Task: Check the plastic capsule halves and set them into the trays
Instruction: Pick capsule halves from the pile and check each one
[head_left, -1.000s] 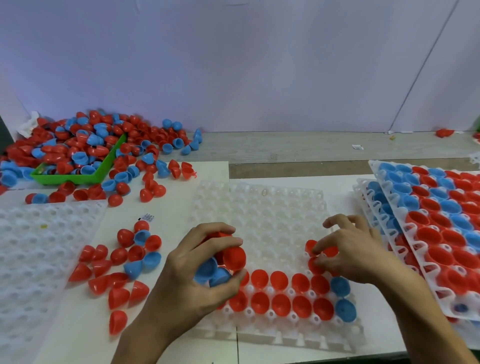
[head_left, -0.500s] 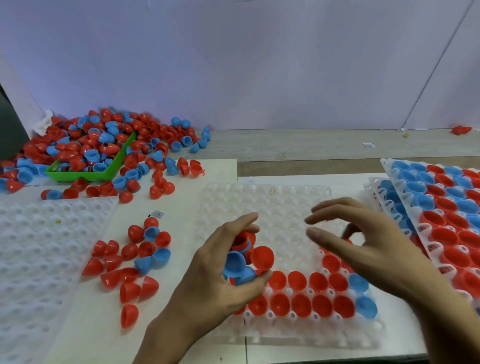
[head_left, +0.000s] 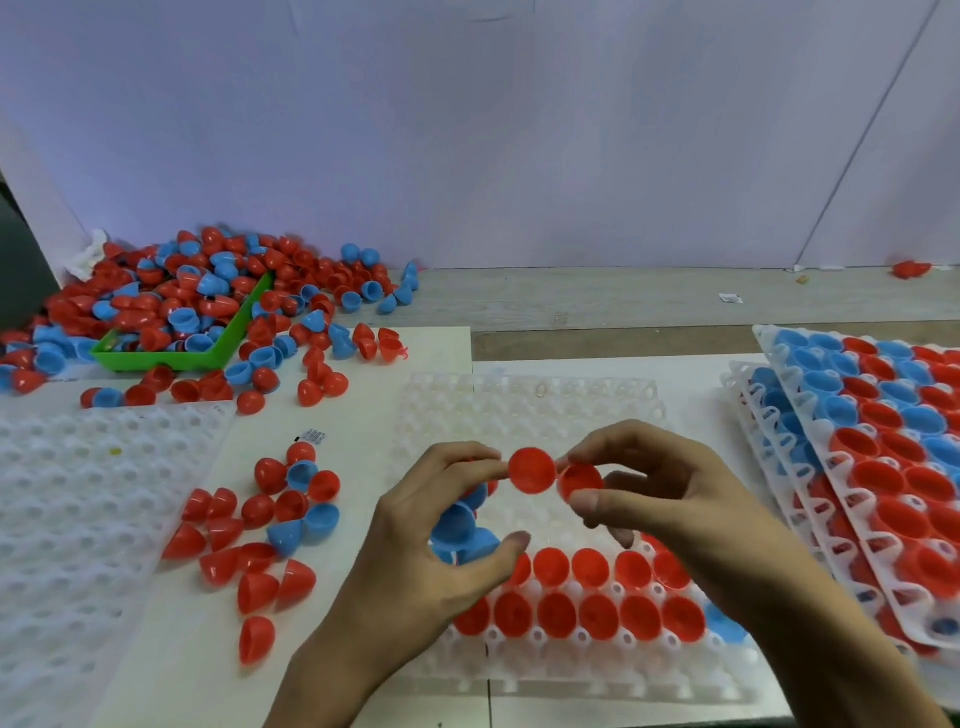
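Mid-handover: left hand (head_left: 441, 540), grip full of blue halves, offers a red half (head_left: 531, 471) at 12 o'clock over the tray (head_left: 519, 415). Right hand (head_left: 670, 499) pinches, apparently, another red half (head_left: 581, 481). Next: seat it in an empty cup.

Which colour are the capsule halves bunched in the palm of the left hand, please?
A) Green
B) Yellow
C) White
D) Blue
D: the left hand cradles several blue halves in its palm, while its fingertips hold a red half up toward the right hand.
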